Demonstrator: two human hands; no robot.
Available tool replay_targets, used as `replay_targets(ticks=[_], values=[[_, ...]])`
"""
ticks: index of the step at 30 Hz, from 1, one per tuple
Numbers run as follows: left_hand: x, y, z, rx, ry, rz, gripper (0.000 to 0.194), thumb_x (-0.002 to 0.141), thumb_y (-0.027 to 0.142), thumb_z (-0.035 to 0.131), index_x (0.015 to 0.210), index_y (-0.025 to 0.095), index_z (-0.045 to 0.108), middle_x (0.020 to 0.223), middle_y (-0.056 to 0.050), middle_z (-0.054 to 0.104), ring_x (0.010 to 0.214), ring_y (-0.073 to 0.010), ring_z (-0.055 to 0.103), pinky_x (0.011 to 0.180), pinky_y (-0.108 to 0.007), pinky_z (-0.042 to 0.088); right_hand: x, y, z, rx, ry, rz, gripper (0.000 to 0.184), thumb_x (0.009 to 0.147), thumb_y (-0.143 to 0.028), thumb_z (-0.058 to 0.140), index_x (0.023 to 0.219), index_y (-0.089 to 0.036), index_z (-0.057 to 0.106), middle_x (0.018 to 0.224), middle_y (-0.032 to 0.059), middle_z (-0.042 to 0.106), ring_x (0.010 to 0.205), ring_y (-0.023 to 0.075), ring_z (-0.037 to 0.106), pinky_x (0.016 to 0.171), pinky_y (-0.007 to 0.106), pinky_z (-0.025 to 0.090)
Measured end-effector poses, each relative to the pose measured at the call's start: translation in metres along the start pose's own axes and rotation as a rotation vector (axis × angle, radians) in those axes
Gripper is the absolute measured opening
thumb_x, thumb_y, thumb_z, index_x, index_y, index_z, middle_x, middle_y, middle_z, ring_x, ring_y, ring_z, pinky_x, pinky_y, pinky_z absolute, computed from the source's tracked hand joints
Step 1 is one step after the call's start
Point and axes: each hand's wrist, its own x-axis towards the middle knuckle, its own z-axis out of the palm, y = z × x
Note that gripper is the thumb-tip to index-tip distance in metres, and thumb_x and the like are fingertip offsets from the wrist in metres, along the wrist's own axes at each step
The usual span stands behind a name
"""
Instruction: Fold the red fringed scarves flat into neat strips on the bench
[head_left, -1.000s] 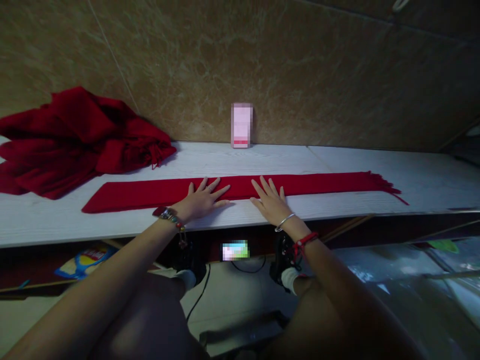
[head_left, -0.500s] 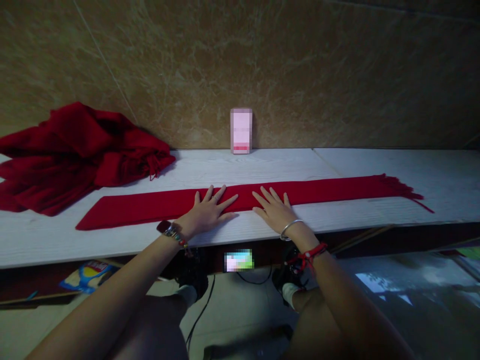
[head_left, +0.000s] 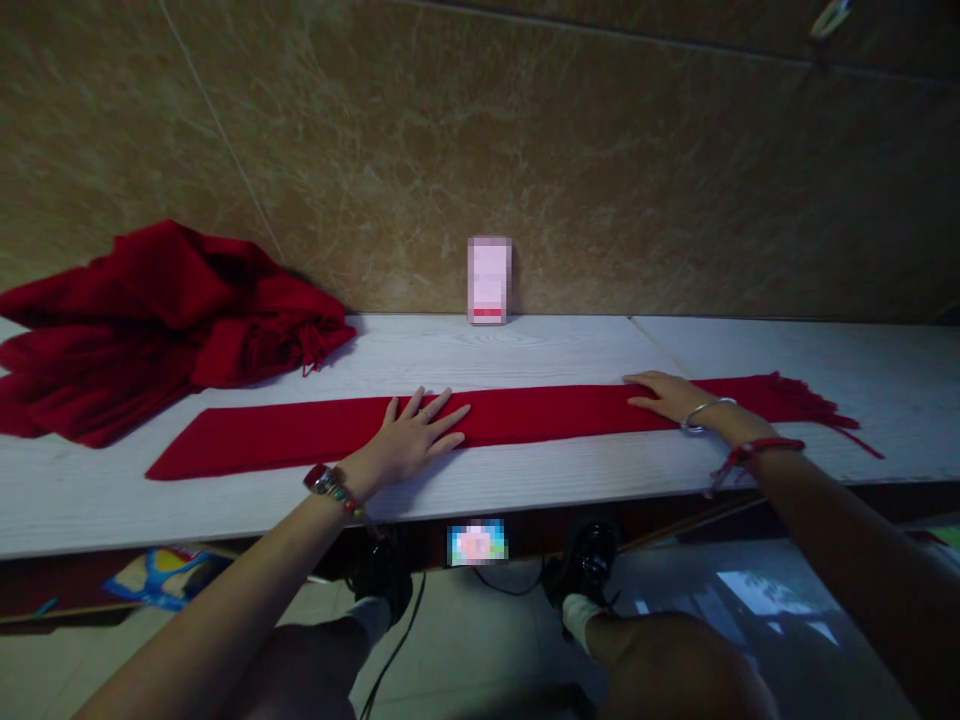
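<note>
A red scarf, folded into a long narrow strip, lies flat across the white wood-grain tabletop. Its fringe points right, and its left end is slanted. My left hand rests on the strip left of centre, palm down with fingers spread. Farther right, my right hand lies over the scarf, its fingers stretched out to the left across the cloth. At the far left, a second piece of red fringed cloth sits in a loose, crumpled heap.
A pink phone-shaped item, blurred out, leans on the brown marbled wall. Under the tabletop are a blue and yellow packet and a small blurred bright item. A black cable runs across the floor between my feet.
My right hand has slid right along the scarf, away from my left hand, which stays in about the same place on the cloth. The view has tilted slightly upward.
</note>
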Motion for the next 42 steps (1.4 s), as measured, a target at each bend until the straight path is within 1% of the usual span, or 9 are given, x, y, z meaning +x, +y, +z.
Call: replay_targets(ticks=[5, 11, 16, 23, 28, 32, 35, 38, 42], values=[[0.000, -0.002, 0.002, 0.013, 0.002, -0.001, 0.050, 0.095, 0.046, 0.026, 0.143, 0.036, 0.020, 0.153, -0.002, 0.012, 0.138, -0.0383, 0.011, 0.105, -0.063, 0.019, 0.015, 0.018, -0.023, 0.004, -0.163, -0.023, 0.036, 0.072, -0.028, 0.058, 0.104, -0.017, 0.067, 0.111, 0.0131, 0.066, 0.104, 0.0270, 0.059, 0.093, 0.039, 0.044], [-0.001, -0.004, 0.007, 0.023, 0.016, 0.022, 0.052, 0.094, 0.049, 0.023, 0.144, 0.035, 0.019, 0.154, -0.003, 0.012, 0.138, -0.0390, 0.009, 0.105, -0.063, 0.017, 0.022, 0.022, -0.043, 0.048, -0.371, 0.153, 0.006, 0.066, -0.022, 0.065, 0.072, -0.021, 0.067, 0.078, 0.0057, 0.069, 0.076, 0.0225, 0.063, 0.069, 0.033, 0.048], [0.001, -0.005, 0.008, 0.022, 0.022, 0.035, 0.052, 0.094, 0.049, 0.022, 0.144, 0.036, 0.018, 0.154, -0.003, 0.011, 0.139, -0.0384, 0.009, 0.105, -0.063, 0.016, 0.016, 0.013, -0.047, 0.044, -0.345, 0.178, 0.010, 0.072, -0.014, 0.056, 0.073, -0.013, 0.066, 0.082, 0.0126, 0.068, 0.075, 0.0155, 0.060, 0.064, 0.027, 0.041], [0.002, -0.003, 0.007, 0.039, 0.005, 0.013, 0.051, 0.095, 0.046, 0.026, 0.144, 0.035, 0.019, 0.154, -0.003, 0.011, 0.138, -0.0386, 0.011, 0.105, -0.061, 0.018, 0.021, 0.020, -0.053, 0.101, -0.402, 0.069, 0.009, 0.062, -0.026, 0.063, 0.068, -0.019, 0.064, 0.077, 0.0063, 0.069, 0.076, 0.0230, 0.062, 0.069, 0.031, 0.046], [0.004, -0.002, 0.007, 0.023, 0.015, 0.011, 0.050, 0.095, 0.044, 0.027, 0.144, 0.035, 0.019, 0.154, -0.003, 0.012, 0.138, -0.0392, 0.012, 0.104, -0.063, 0.019, 0.020, 0.009, -0.080, 0.084, -0.317, 0.083, 0.008, 0.065, -0.026, 0.064, 0.064, -0.019, 0.069, 0.070, 0.0056, 0.069, 0.066, 0.0203, 0.060, 0.065, 0.032, 0.044], [0.011, -0.002, 0.008, -0.031, 0.017, -0.014, 0.050, 0.094, 0.044, 0.028, 0.144, 0.035, 0.022, 0.154, -0.003, 0.013, 0.138, -0.0400, 0.010, 0.102, -0.067, 0.016, 0.016, -0.028, -0.112, 0.209, -0.248, 0.036, 0.014, 0.071, -0.026, 0.063, 0.063, -0.016, 0.071, 0.063, 0.0042, 0.068, 0.062, 0.0163, 0.058, 0.066, 0.030, 0.043], [0.018, -0.003, 0.006, -0.176, 0.035, -0.042, 0.049, 0.093, 0.044, 0.032, 0.141, 0.033, 0.031, 0.153, -0.004, 0.017, 0.139, -0.0382, 0.011, 0.102, -0.069, 0.010, 0.018, -0.077, -0.122, 0.382, -0.198, -0.003, 0.017, 0.070, -0.034, 0.068, 0.067, -0.018, 0.073, 0.070, 0.0035, 0.070, 0.069, 0.0166, 0.060, 0.071, 0.031, 0.045], [0.024, -0.005, 0.000, -0.509, 0.194, -0.100, 0.046, 0.092, 0.039, 0.029, 0.132, 0.024, 0.047, 0.147, -0.008, 0.035, 0.136, -0.0297, 0.026, 0.107, -0.060, 0.014, 0.024, -0.140, -0.107, 0.574, -0.159, -0.021, 0.019, 0.069, -0.037, 0.070, 0.065, -0.019, 0.072, 0.070, 0.0045, 0.069, 0.066, 0.0168, 0.060, 0.068, 0.032, 0.049], [0.025, -0.011, -0.010, -1.034, 0.530, -0.195, 0.051, 0.090, 0.035, 0.023, 0.116, 0.009, 0.058, 0.125, -0.015, 0.058, 0.117, -0.0220, 0.052, 0.102, -0.040, 0.037, 0.034, -0.212, -0.071, 0.677, -0.199, -0.100, 0.007, 0.071, -0.021, 0.069, 0.074, -0.018, 0.074, 0.069, 0.0029, 0.070, 0.064, 0.0144, 0.060, 0.065, 0.029, 0.050]])
